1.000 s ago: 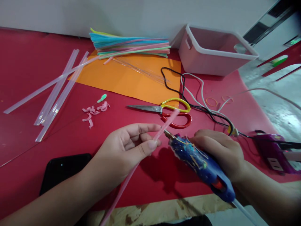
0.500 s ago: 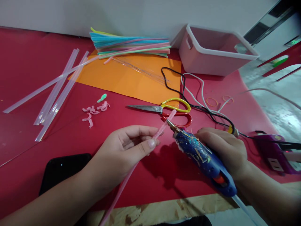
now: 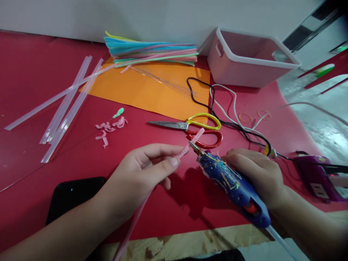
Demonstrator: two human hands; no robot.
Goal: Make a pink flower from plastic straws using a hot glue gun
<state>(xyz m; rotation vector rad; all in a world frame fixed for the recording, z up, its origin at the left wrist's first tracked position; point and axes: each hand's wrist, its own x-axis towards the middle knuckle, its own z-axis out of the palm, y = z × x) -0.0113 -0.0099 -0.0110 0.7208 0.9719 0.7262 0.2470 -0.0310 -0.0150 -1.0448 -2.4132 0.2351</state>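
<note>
The thumb and forefinger of the left hand [image 3: 148,172] pinch a pink pipe cleaner [image 3: 198,136]; its short end pokes up past the fingertips, and its long tail runs down below them toward the near edge of the table. The right hand's [image 3: 255,175] fingers are wrapped around a blue glue gun [image 3: 231,185] (its front end is crusted with stringy old glue). The metal nozzle [image 3: 196,148] is right at the pipe cleaner, just beyond the left fingertips; whether it actually touches, I can't tell. A glue stick [image 3: 278,235] juts from the gun's rear, below the right fingers.

Just past the left fingertips lie scissors [image 3: 176,125] with one yellow and one red handle. Beyond and left of those fingers are curled pink scraps [image 3: 107,127] and a small green piece [image 3: 119,112]; a dark phone [image 3: 73,194] sits by the left forearm. Beyond the scissors is an orange sheet [image 3: 152,94], with a bundle of coloured pipe cleaners [image 3: 154,52] at its far side. Clear sticks [image 3: 63,108] lie well to the left. Past the right fingers are cords, rubber bands [image 3: 245,117] and, farther off, a pink bin [image 3: 247,72]; a purple power strip [image 3: 312,175] lies to their right.
</note>
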